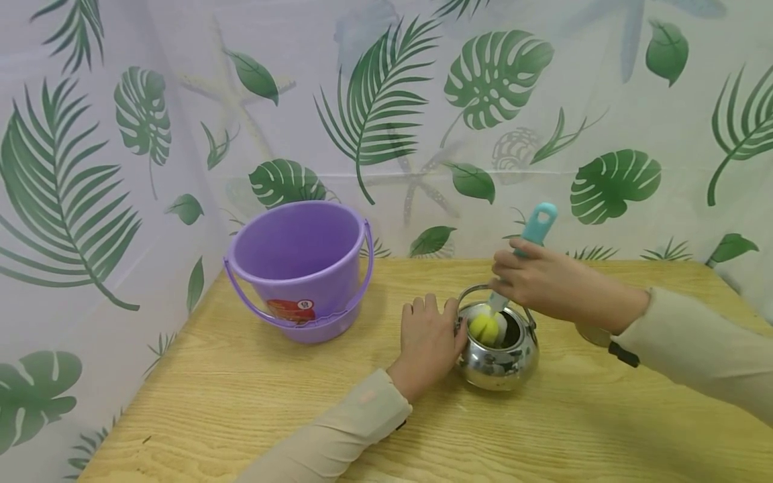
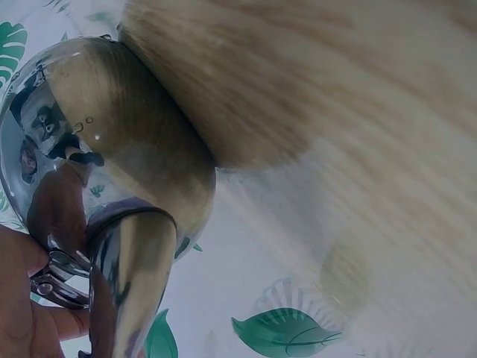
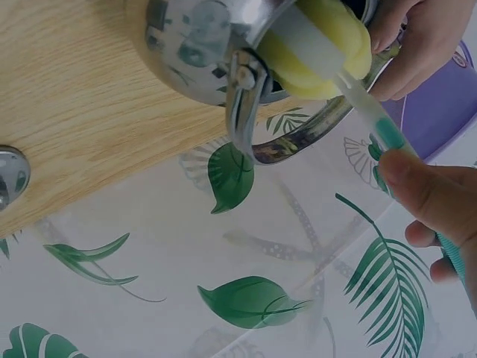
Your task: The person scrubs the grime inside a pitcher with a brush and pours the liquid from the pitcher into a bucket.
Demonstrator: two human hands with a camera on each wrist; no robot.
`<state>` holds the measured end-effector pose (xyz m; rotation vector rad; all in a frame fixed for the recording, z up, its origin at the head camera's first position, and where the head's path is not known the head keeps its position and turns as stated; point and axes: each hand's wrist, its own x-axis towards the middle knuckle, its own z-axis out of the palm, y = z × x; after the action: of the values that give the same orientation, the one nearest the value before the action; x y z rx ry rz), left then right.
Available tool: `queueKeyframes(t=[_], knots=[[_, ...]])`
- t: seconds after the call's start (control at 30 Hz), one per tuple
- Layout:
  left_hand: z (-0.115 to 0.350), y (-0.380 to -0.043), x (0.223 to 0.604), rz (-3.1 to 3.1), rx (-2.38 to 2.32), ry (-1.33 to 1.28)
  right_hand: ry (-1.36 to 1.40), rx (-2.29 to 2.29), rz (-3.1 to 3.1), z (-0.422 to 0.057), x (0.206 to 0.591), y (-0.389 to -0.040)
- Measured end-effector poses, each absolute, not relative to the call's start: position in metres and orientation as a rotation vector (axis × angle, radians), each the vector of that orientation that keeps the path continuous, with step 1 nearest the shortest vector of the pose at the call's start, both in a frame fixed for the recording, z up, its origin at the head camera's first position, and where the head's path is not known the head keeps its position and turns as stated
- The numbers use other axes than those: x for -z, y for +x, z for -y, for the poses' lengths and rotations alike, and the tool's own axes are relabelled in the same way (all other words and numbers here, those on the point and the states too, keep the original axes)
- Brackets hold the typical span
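Note:
A shiny steel kettle (image 1: pixel 498 365) stands uncovered on the wooden table, its hoop handle (image 3: pixel 309 138) raised. My left hand (image 1: pixel 430 342) grips the kettle's near-left side by the handle joint; in the left wrist view its fingers (image 2: pixel 63 322) pinch around that joint, beside the spout (image 2: pixel 138 276). My right hand (image 1: pixel 537 278) holds a sponge brush by its turquoise handle (image 1: pixel 539 225), slanted down through the opening. The brush's yellow and white sponge head (image 1: pixel 485 329) sits in the kettle's mouth, its lower part hidden inside.
Left of the kettle stands a purple bucket (image 1: pixel 302 295) with its handle hanging down in front. A small round metal piece (image 3: pixel 13 177), perhaps the lid, lies right of the kettle, partly behind my right forearm. A leaf-patterned curtain (image 1: pixel 410 228) borders the wooden table (image 1: pixel 241 402).

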<state>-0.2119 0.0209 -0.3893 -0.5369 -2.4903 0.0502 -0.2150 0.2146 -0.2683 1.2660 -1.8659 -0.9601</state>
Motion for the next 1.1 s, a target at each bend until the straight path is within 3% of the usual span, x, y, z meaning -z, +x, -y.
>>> queueKeyframes(t=[1.1], knots=[[-0.021,-0.211,0.387,2.541,-0.032,-0.526,1.271,1.073,1.848,-0.218,0.265,-0.193]])
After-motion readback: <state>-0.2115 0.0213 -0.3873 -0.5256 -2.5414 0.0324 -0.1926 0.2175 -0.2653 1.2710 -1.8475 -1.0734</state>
